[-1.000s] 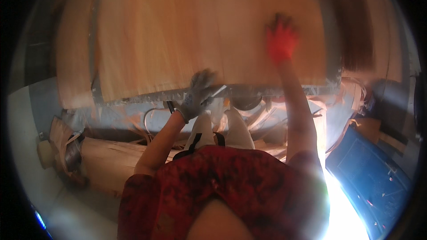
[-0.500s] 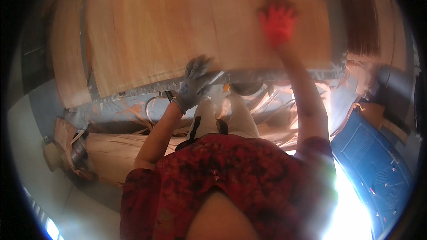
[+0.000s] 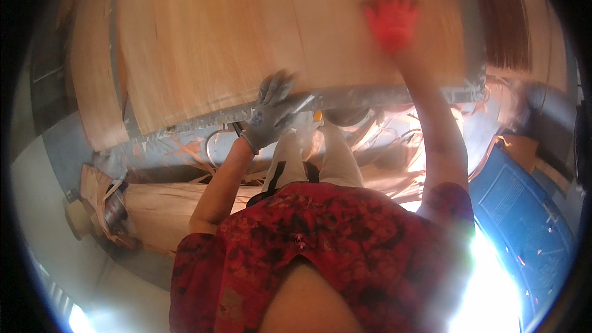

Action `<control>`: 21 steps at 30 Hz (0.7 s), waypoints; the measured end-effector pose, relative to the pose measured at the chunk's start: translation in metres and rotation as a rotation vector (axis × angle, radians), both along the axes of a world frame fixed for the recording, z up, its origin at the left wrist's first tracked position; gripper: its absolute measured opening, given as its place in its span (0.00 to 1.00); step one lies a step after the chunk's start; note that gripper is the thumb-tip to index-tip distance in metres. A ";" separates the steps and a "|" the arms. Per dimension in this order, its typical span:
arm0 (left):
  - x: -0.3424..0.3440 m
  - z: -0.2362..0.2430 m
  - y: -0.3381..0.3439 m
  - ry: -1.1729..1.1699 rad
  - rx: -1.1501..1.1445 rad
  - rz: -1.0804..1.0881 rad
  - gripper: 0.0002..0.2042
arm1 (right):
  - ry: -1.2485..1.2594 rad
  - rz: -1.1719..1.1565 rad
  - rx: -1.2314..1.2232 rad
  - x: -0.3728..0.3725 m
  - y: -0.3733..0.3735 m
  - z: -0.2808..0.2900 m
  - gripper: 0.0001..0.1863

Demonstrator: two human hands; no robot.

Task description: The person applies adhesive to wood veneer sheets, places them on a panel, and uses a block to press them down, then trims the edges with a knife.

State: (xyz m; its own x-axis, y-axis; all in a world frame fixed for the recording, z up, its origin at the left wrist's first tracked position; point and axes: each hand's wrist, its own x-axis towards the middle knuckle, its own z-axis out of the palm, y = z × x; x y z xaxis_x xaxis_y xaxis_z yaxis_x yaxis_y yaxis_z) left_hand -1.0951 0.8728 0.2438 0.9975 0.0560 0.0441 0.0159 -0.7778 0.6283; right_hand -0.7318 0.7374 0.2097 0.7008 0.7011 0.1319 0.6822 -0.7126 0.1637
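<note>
A broad sheet of light-brown wood veneer (image 3: 209,43) lies across the table, reaching to its near edge. My left hand (image 3: 270,117), in a grey glove, rests over that edge with its fingertips stretched onto the veneer. Against its palm it holds what looks like a knife (image 3: 303,103); a pale blade sticks out on the thumb side and a dark end shows near the wrist. Farther out, on the right part of the sheet, my right hand (image 3: 393,21) lies flat in a red glove, fingers spread, slightly blurred, holding nothing.
A narrower veneer strip (image 3: 92,80) lies to the left, with a gap beside the main sheet. Darker veneer (image 3: 502,18) is at the far right. Veneer scraps (image 3: 370,142) litter the space below the table edge. A blue plastic panel (image 3: 524,216) stands at the right.
My right hand has shifted slightly up and to the right over the veneer. My left hand stays at the table edge, with the knife still in it.
</note>
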 end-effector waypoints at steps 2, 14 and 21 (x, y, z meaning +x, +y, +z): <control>0.001 0.002 0.000 -0.006 0.002 0.001 0.24 | 0.012 -0.004 -0.013 -0.001 0.000 0.000 0.37; 0.002 0.000 0.001 -0.014 0.009 -0.007 0.27 | -0.006 0.000 -0.028 -0.006 -0.003 -0.005 0.38; 0.002 0.003 0.001 -0.009 -0.010 -0.012 0.26 | -0.002 0.000 -0.023 -0.006 -0.004 -0.004 0.38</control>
